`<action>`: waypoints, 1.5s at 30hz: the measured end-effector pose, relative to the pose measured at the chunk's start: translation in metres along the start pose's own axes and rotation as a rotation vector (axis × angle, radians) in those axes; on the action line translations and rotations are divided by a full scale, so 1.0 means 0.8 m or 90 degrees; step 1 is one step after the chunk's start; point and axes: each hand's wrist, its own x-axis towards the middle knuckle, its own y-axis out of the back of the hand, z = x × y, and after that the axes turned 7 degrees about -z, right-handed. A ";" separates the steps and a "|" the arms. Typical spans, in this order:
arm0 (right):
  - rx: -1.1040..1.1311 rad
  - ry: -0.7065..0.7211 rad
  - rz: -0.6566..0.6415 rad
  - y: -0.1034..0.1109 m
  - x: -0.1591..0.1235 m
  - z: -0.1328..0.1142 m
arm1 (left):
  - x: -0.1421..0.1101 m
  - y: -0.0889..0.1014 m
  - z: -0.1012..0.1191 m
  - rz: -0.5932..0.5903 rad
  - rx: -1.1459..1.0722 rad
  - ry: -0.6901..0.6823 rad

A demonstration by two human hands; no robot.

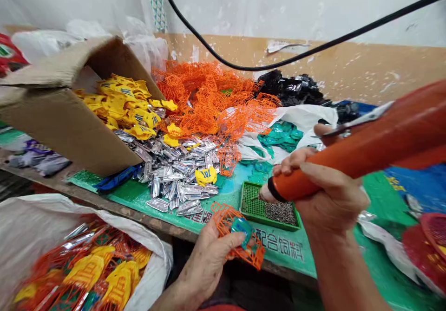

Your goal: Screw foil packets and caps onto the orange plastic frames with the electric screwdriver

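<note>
The right hand [331,195] is raised, its fingers wrapped firmly around a fat orange cylindrical power tool [369,144], perhaps an electric screwdriver, though the close angle makes that hard to confirm. The tool's black-collared tip angles down and left, just over the far edge of a green perforated plastic tray [275,222] partly filled with small dark screws [280,212]. The left hand [205,260] comes up from the bottom of the view, just in front of and to the left of the tray, its fingers closed on an orange plastic lattice piece [256,255] with a teal plastic part [241,230] on it, so the piece sits just left of the tool's tip, not touching it. Beyond the tray lies a heap of silver metal clips [174,176], with a mass of orange lattice pieces [209,97] farther back; left of those, yellow plastic pieces [121,106] spill from a brown cardboard box [62,120] — and a white sack [31,227] of assembled pieces sits nearer, left of the tray.
</note>
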 end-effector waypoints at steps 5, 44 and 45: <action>-0.053 0.077 0.010 -0.001 0.007 0.006 | 0.002 -0.002 0.000 -0.002 -0.003 -0.003; -0.199 -0.012 0.062 0.018 0.035 0.098 | 0.000 -0.004 0.001 0.026 -0.015 0.023; -0.201 -0.011 0.060 0.018 0.035 0.098 | 0.000 -0.004 0.001 0.025 -0.016 0.021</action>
